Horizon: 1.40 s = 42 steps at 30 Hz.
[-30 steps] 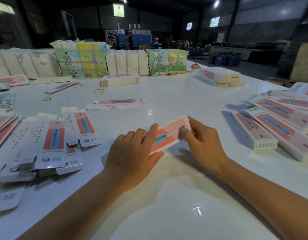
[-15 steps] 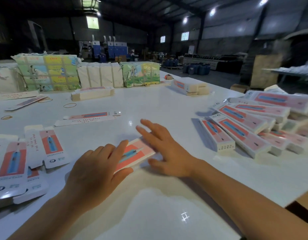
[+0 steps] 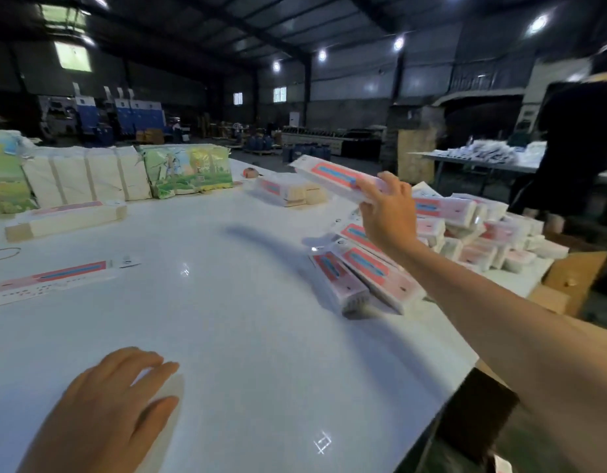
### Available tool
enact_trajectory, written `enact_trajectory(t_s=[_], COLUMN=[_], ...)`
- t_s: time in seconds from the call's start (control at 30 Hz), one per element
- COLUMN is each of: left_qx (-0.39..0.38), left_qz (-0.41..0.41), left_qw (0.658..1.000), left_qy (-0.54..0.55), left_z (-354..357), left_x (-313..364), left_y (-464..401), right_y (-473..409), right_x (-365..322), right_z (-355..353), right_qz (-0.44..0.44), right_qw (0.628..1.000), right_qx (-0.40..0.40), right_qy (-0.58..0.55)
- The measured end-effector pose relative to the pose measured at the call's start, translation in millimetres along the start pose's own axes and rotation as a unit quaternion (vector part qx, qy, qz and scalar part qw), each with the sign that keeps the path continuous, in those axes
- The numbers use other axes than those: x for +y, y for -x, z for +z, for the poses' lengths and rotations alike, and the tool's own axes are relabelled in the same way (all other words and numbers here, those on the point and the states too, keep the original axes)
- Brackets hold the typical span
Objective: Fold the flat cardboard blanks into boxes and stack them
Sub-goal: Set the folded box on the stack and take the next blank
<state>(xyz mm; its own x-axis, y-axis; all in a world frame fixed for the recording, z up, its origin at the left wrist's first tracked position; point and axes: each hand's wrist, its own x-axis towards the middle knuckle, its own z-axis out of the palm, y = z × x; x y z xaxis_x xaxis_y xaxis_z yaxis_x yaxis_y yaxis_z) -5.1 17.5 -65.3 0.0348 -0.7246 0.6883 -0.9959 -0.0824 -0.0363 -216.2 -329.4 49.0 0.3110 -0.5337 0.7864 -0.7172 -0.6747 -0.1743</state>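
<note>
My right hand (image 3: 389, 213) grips one end of a folded pink and white box (image 3: 332, 177) and holds it in the air above the pile of folded boxes (image 3: 465, 230) at the table's right side. Two more folded boxes (image 3: 360, 274) lie at the pile's near edge. My left hand (image 3: 114, 414) rests flat on the white table (image 3: 244, 336) at the bottom left, fingers straight, holding nothing. A flat blank (image 3: 53, 278) lies at the left.
Bundles of flat blanks (image 3: 87, 179) and a green printed pack (image 3: 187, 172) line the far edge. A small bundle (image 3: 288, 191) sits far middle, another bundle (image 3: 66, 220) at the left. A rubber band (image 3: 3, 254) lies left. Brown cartons (image 3: 568, 278) stand beyond the right edge, near a person (image 3: 575, 148).
My right hand has picked up the folded box from the table in front of me and carried it up and right over the pile. My left hand let go and lies flat. The view turned right.
</note>
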Motion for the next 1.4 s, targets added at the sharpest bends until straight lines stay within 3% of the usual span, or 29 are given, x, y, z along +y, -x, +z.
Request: enact_trajectory(t_s=[0.13, 0.23, 0.33, 0.5, 0.6, 0.77, 1.03, 1.17, 1.27, 1.4], left_qx=[-0.039, -0.038, -0.037, -0.107, -0.141, -0.175, -0.226, -0.168, -0.192, -0.253], left_qz=[-0.009, -0.015, -0.032, -0.077, -0.120, -0.142, -0.181, -0.366, -0.431, -0.503], left_qw=[0.999, 0.999, 0.999, 0.991, 0.982, 0.974, 0.956, 0.909, 0.882, 0.813], left_qy=[0.017, 0.006, 0.003, 0.015, 0.030, 0.022, 0.051, 0.112, -0.012, -0.146], left_z=[3, 0, -8, -22, -25, -19, -19, -34, -56, -84], left_x=[-6, -3, 5, 15, 17, 12, 10, -11, -57, -116], left_y=[2, 1, -1, -1, -2, 3, 2, -7, -20, -20], right_y=[18, 22, 12, 10, 53, 133, 138, 137, 137, 138], right_x=[76, 77, 51, -56, -123, -164, -162, -162, -164, -165], right_z=[8, 12, 6, -2, 3, 36, 46, 45, 45, 42], right_qz=[0.148, 0.133, 0.124, -0.004, -0.102, -0.218, -0.207, -0.199, -0.201, -0.203], right_qw=[0.961, 0.957, 0.969, 0.996, 0.970, 0.916, 0.910, 0.908, 0.908, 0.906], right_qx=[-0.186, -0.201, -0.167, -0.080, -0.141, -0.303, -0.313, -0.308, -0.302, -0.296], right_qy=[0.143, 0.163, 0.134, -0.042, -0.167, -0.150, -0.179, -0.204, -0.211, -0.225])
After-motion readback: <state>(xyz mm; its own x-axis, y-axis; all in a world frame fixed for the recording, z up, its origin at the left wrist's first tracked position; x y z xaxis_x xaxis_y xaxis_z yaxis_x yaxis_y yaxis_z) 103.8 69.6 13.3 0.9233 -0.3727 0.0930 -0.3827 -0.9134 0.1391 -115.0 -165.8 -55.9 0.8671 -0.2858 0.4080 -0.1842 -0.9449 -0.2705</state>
